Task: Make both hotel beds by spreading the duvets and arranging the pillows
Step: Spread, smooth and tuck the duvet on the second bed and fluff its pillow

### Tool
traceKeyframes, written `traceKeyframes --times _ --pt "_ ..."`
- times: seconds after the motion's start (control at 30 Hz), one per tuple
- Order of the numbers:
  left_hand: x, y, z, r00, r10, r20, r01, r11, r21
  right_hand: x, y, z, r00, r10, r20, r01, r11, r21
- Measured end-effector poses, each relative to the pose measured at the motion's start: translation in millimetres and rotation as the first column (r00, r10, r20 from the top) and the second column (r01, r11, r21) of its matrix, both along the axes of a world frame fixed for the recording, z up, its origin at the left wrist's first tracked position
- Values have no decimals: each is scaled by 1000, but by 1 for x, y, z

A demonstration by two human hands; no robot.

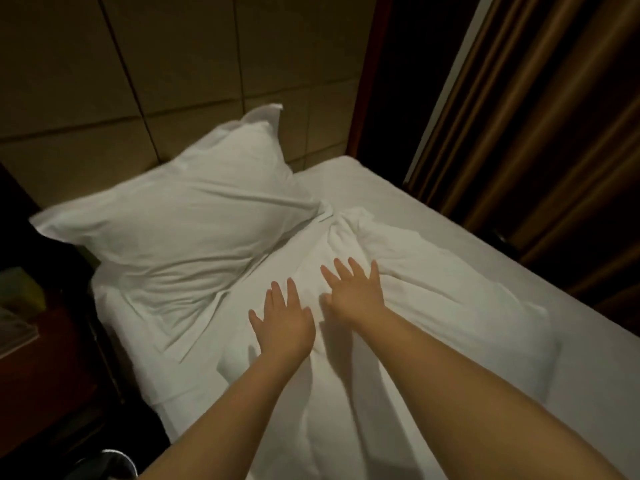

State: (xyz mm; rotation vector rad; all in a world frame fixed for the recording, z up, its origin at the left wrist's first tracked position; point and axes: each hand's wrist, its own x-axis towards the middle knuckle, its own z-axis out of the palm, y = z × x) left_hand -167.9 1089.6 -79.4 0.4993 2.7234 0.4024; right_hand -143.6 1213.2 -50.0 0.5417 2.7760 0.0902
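Head view: the duvet [433,306] lies rumpled along the middle of the bed [367,174]. It runs from the near edge toward the head end, where it is twisted into a bunch that touches the pillow. It looks soft, light and limp, with no stiffness to keep a shape, so pushing on it would likely only shift the creases. I judge it best taken by its top hem or corners, pinched in both hands and drawn out toward the bed's sides. The left hand [282,323] lies flat on the duvet, fingers straight and spread, gripping nothing. The right hand [353,292], just beside it and a little farther up, presses down the same way with fingers splayed. Beyond them the pillow [180,209] sits tilted at the head end's left corner, against the headboard [138,81]. The bed's far right corner shows bare sheet.
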Motion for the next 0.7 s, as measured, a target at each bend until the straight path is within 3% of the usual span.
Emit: traceKeyframes --times 0.17,0.37,0.53,0.7 --pt "14 -42 40 995 11 -103 -13 1000 -10 17 -30 41 993 12 -117 -17 999 -37" --pt "-39 -89 44 991 55 -122 -62 997 -56 -31 -63 48 984 62 -168 -73 995 -63" --pt "-150 -101 23 991 18 -135 -34 992 -121 -127 -83 13 988 46 -148 -67 988 -140" --pt "-318 -125 -11 989 10 -148 -42 975 -217 -278 -97 -38 998 -53 -42 41 970 -238"
